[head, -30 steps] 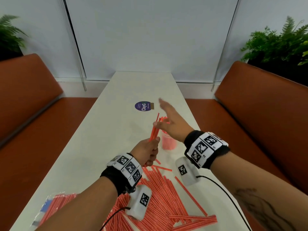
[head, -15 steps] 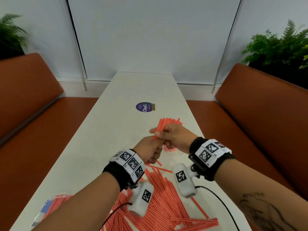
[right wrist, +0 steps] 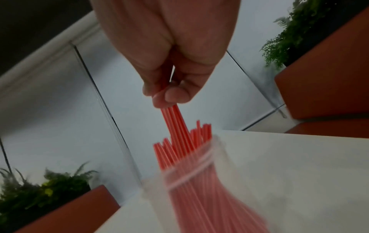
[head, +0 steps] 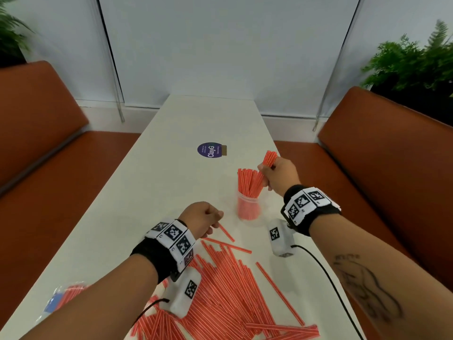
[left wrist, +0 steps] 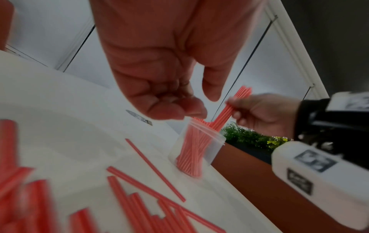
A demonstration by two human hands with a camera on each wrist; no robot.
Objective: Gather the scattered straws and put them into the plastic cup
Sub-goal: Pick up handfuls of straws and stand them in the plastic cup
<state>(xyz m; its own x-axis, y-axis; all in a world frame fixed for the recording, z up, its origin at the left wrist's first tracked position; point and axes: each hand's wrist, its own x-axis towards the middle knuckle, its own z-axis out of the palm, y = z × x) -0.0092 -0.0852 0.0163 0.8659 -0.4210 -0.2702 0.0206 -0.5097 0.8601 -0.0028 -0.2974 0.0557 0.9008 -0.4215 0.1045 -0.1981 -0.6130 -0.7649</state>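
A clear plastic cup (head: 248, 209) (left wrist: 211, 151) (right wrist: 219, 165) stands on the white table (head: 171, 168), packed with upright red straws. My right hand (head: 263, 173) (left wrist: 232, 107) (right wrist: 163, 94) hovers just right of and above it, pinching a bunch of red straws (head: 269, 158) (left wrist: 239, 97) (right wrist: 175, 123) whose lower ends dip into the cup. My left hand (head: 215, 217) (left wrist: 191, 107) hangs left of the cup with fingers curled and holds nothing. A big pile of loose straws (head: 225, 290) (left wrist: 139, 205) covers the near table.
A purple round sticker (head: 210, 149) lies farther up the table. A plastic bag with more straws (head: 63, 295) sits at the near left edge. Orange benches (head: 392, 168) flank the table, and the cup stands near its right edge.
The left hand let go of the bunch and drew back toward the pile. The right hand took the bunch and carried it right, over the cup.
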